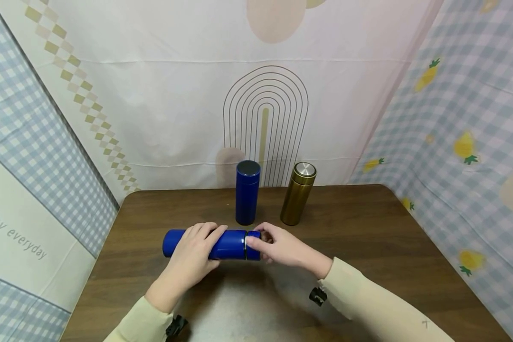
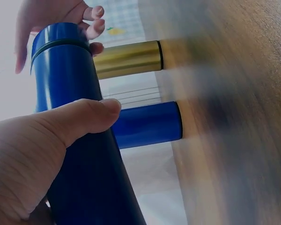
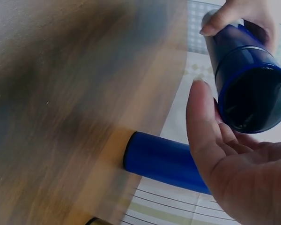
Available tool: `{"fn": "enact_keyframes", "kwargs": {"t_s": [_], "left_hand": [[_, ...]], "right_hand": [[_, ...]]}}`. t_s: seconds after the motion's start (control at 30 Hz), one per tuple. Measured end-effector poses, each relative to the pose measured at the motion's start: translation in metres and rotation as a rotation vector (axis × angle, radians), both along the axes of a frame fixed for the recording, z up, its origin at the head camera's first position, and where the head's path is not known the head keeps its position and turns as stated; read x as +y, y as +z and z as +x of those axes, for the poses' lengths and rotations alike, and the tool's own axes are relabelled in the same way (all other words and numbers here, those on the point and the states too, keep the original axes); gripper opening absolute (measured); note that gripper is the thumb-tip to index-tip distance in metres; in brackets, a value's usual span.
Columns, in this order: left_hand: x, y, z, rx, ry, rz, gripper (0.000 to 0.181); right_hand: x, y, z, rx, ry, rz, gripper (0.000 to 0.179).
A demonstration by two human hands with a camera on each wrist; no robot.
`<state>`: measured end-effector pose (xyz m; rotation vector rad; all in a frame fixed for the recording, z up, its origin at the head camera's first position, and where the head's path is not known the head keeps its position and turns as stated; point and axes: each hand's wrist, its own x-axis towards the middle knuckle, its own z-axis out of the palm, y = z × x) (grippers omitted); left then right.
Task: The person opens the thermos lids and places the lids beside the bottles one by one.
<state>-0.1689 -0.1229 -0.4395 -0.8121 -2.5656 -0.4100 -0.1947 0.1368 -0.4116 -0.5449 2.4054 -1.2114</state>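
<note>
A blue thermos (image 1: pixel 230 245) lies sideways above the table, its lid toward the right. My left hand (image 1: pixel 197 248) grips the body from above, and in the left wrist view the thumb (image 2: pixel 91 115) stretches across it. At the other end, my right hand (image 1: pixel 282 244) has its thumb and curled fingers around the blue lid (image 1: pixel 253 245). The right wrist view shows the lid's dark round end (image 3: pixel 256 100) facing the camera, with the thumb (image 3: pixel 200 105) beside its rim. A thin dark ring (image 2: pixel 61 43) marks where lid and body meet.
A second blue thermos (image 1: pixel 247 194) stands upright behind the held one. To its right is a gold thermos (image 1: pixel 298 194) with a silver top. The brown wooden table (image 1: pixel 393 247) ends at a white patterned cloth (image 1: pixel 175 118) at the back.
</note>
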Motion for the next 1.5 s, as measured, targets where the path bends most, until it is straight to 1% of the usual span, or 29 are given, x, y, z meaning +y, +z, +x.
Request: {"fn": "enact_keyframes", "kwargs": {"t_s": [0.07, 0.13, 0.27, 0.33, 0.43, 0.6, 0.73, 0.83, 0.9, 1.0, 1.1, 1.23, 1.33, 1.5], "left_hand": [[0.0, 0.0, 0.0, -0.003, 0.004, -0.002, 0.08], [-0.001, -0.001, -0.001, -0.01, 0.014, -0.004, 0.08], [-0.003, -0.004, -0.002, -0.039, 0.05, -0.01, 0.08], [-0.004, -0.005, -0.003, -0.054, 0.063, -0.01, 0.08], [-0.004, -0.006, -0.004, -0.07, 0.073, -0.006, 0.081], [-0.005, -0.008, -0.005, -0.059, 0.071, 0.002, 0.081], [-0.008, -0.009, -0.005, -0.073, 0.084, 0.008, 0.081], [-0.013, -0.009, -0.007, -0.098, 0.11, 0.033, 0.08], [-0.016, -0.01, -0.008, -0.106, 0.126, 0.067, 0.079], [-0.021, -0.009, -0.012, -0.103, 0.145, 0.134, 0.079], [-0.025, -0.007, -0.017, -0.101, 0.171, 0.223, 0.078], [-0.028, -0.006, -0.026, -0.126, 0.222, 0.368, 0.077], [-0.031, -0.004, -0.033, -0.16, 0.261, 0.468, 0.08], [-0.035, -0.001, -0.049, -0.248, 0.314, 0.576, 0.082]], "right_hand": [[0.0, -0.002, 0.0, 0.046, 0.021, 0.025, 0.053], [0.0, -0.004, 0.0, 0.119, 0.038, 0.04, 0.055], [-0.001, -0.005, 0.0, 0.26, 0.074, 0.04, 0.066], [-0.001, -0.006, 0.0, 0.305, 0.088, 0.048, 0.07], [-0.002, -0.006, 0.0, 0.328, 0.096, 0.065, 0.071], [-0.002, -0.004, 0.0, 0.343, 0.102, 0.095, 0.07], [-0.001, -0.005, 0.0, 0.427, 0.107, 0.128, 0.069], [0.001, -0.007, -0.001, 0.478, 0.074, 0.156, 0.07], [0.003, -0.009, -0.002, 0.474, 0.046, 0.161, 0.071], [0.005, -0.014, -0.004, 0.436, 0.012, 0.147, 0.071], [0.005, -0.018, -0.008, 0.38, -0.022, 0.116, 0.069], [0.001, -0.03, -0.014, 0.334, -0.086, 0.06, 0.067], [-0.005, -0.041, -0.019, 0.31, -0.105, 0.02, 0.068], [-0.021, -0.056, -0.021, 0.247, -0.085, -0.004, 0.069]]}}
